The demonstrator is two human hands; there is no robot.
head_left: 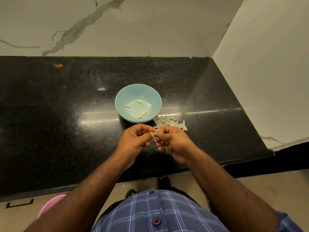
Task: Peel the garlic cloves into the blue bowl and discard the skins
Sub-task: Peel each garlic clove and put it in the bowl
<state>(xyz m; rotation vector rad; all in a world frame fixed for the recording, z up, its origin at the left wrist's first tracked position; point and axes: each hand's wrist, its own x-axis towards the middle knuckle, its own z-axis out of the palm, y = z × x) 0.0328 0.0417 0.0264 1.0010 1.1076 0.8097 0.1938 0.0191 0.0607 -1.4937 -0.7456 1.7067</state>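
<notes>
A blue bowl (151, 96) stands on the black counter and holds several peeled garlic cloves (139, 101). Just in front of it my left hand (136, 139) and my right hand (173, 144) meet, fingers curled. Both pinch one small garlic clove (156, 132) with pale papery skin hanging from it; the clove itself is mostly hidden by my fingertips. A pile of loose garlic skins (168, 123) lies on the counter to the right of the bowl, just beyond my right hand.
The black granite counter (66, 123) ends at a marble wall behind and a white side wall on the right. An orange scrap (59, 65) lies far left. A pink bin (50, 206) stands on the floor below the counter's front edge.
</notes>
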